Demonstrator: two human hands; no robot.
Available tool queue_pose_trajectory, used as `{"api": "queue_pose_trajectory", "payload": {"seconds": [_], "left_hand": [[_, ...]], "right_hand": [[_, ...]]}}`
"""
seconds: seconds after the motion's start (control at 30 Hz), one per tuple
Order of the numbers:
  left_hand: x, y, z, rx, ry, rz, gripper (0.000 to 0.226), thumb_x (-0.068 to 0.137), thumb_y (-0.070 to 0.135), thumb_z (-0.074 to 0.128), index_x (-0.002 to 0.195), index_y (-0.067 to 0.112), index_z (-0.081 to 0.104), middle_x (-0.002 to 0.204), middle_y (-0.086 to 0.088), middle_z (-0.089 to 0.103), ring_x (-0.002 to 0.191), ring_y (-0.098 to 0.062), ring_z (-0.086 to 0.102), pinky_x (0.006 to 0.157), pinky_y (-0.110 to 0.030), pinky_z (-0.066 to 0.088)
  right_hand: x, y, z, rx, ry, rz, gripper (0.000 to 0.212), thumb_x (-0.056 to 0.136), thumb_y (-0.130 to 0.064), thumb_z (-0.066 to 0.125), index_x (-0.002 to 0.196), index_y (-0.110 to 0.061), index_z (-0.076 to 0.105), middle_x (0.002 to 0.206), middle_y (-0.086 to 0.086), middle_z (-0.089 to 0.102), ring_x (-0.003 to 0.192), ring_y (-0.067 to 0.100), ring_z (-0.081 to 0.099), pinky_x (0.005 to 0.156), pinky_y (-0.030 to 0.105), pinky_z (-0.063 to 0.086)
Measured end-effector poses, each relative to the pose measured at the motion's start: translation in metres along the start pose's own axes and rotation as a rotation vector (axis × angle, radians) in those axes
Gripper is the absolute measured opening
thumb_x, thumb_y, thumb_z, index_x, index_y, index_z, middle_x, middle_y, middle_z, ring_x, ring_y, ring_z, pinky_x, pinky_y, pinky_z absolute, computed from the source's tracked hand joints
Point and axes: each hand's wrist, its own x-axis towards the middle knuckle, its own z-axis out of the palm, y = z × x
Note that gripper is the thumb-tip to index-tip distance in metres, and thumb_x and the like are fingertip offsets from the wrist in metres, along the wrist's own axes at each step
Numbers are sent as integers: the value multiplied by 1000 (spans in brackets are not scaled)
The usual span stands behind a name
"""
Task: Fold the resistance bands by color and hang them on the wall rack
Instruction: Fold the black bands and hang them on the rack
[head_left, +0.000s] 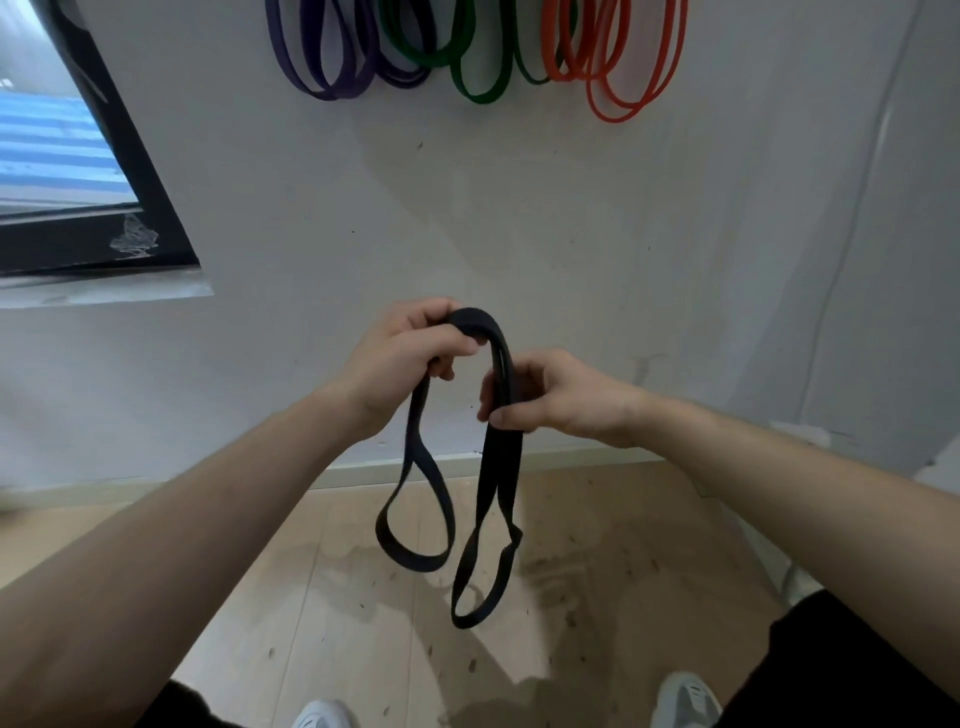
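A black resistance band (491, 488) is folded over in front of me, arching between both hands with its loops dangling toward the floor. My left hand (410, 358) grips the band at the top of the arch. My right hand (550, 397) pinches the doubled strands a little lower on the right side. High on the white wall hang purple bands (332, 57), green bands (467, 62) and orange bands (618, 67), grouped by color; the rack that carries them is cut off by the top edge.
A dark-framed window (98, 197) is set in the wall at the left. Pale wooden floor (332, 597) runs below the baseboard, and my two light shoes (685, 699) show at the bottom edge.
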Motion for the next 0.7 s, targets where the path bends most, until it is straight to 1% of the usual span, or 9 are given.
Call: {"api": "queue_pose_trajectory", "payload": {"seconds": [0.1, 0.17, 0.23, 0.3, 0.37, 0.43, 0.5, 0.6, 0.7], "left_hand": [[-1, 7, -9, -50, 70, 28, 9, 73, 10, 61, 76, 12, 70, 68, -4, 49, 54, -11, 40, 60, -21, 42], [-3, 9, -16, -39, 115, 41, 17, 71, 9, 60, 64, 21, 70, 68, -6, 50, 52, -11, 38, 61, -23, 41], [-3, 7, -23, -38, 171, 33, 20, 69, 9, 59, 59, 22, 70, 68, -5, 53, 51, -10, 37, 62, -25, 40], [-4, 2, -29, -42, 222, 11, 18, 69, 10, 58, 63, 21, 71, 67, 0, 57, 51, -10, 39, 62, -24, 41], [-5, -5, -36, -27, 234, -27, 15, 69, 10, 58, 75, 13, 71, 65, 5, 59, 53, -9, 44, 64, -24, 44], [-5, -13, -45, 8, 205, -81, 17, 69, 10, 59, 81, 9, 70, 66, 9, 63, 57, -8, 53, 71, -28, 49], [-7, -19, -50, 68, 140, -112, 16, 69, 11, 62, 82, 10, 71, 67, 5, 63, 61, -10, 57, 75, -32, 52], [-10, -19, -45, 126, 14, -112, 22, 69, 13, 67, 91, 8, 70, 65, 4, 61, 64, -12, 60, 71, -26, 53], [-9, -11, -30, 119, -122, -109, 31, 71, 20, 73, 96, 2, 70, 67, 6, 62, 66, -10, 60, 67, -22, 52]], "right_hand": [[4, 8, 5, -15, -90, 77, 20, 89, -5, 73, 106, -3, 64, 107, 22, 72, 89, 22, 69, 75, 32, 54], [5, 9, 2, -6, -79, 98, 21, 89, -7, 74, 106, 1, 64, 106, 25, 70, 86, 21, 67, 74, 31, 54], [6, 7, -3, -17, -49, 86, 18, 88, -7, 75, 103, -2, 66, 96, 21, 68, 84, 19, 66, 72, 30, 52], [4, 4, -8, -37, -18, 61, 14, 87, -8, 77, 98, -8, 69, 90, 18, 68, 80, 20, 65, 67, 29, 51], [2, 1, -13, -46, 40, 36, 14, 87, -10, 78, 99, -9, 71, 93, 22, 70, 77, 22, 65, 63, 27, 49], [-2, -2, -19, -17, 119, 8, 16, 87, -7, 77, 102, -8, 71, 84, 18, 68, 72, 21, 61, 57, 28, 47], [-6, -9, -22, 11, 182, -37, 18, 87, -3, 76, 103, -7, 70, 80, 11, 66, 70, 18, 60, 56, 26, 47], [-11, -21, -21, 21, 247, -123, 19, 88, -2, 75, 106, -6, 69, 85, 15, 68, 74, 15, 63, 61, 17, 48], [-14, -34, -20, -50, 261, -198, 31, 88, -9, 76, 116, -14, 66, 88, 14, 73, 80, 18, 69, 70, 18, 50]]}}
